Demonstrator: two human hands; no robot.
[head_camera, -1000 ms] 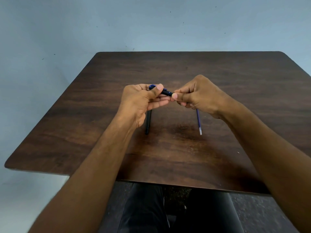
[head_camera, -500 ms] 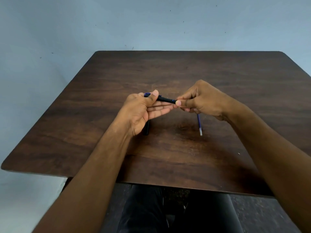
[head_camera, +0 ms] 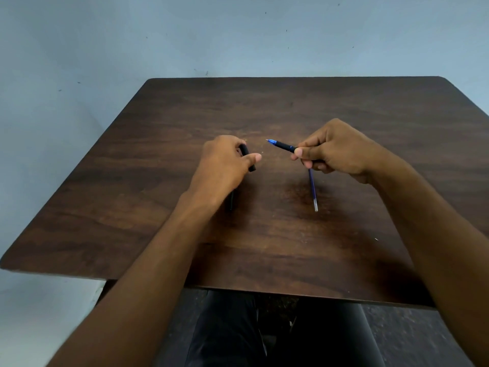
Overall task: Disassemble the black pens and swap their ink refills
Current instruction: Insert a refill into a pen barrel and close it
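Observation:
My left hand is closed on a black pen cap, which sticks out between thumb and fingers. My right hand grips a black pen by its barrel; its blue tip points left and slightly up, uncapped. A loose blue ink refill lies on the table below my right hand, its clear end toward me. Another black pen part lies under my left wrist, mostly hidden.
Everything rests on a dark wooden table set against a pale blue wall. My dark-trousered legs show below the near edge. A tiny pale speck lies at the right.
The hands held the pen together before; now they have pulled apart. The cap came off in my left hand, and my right hand carried the pen to the right.

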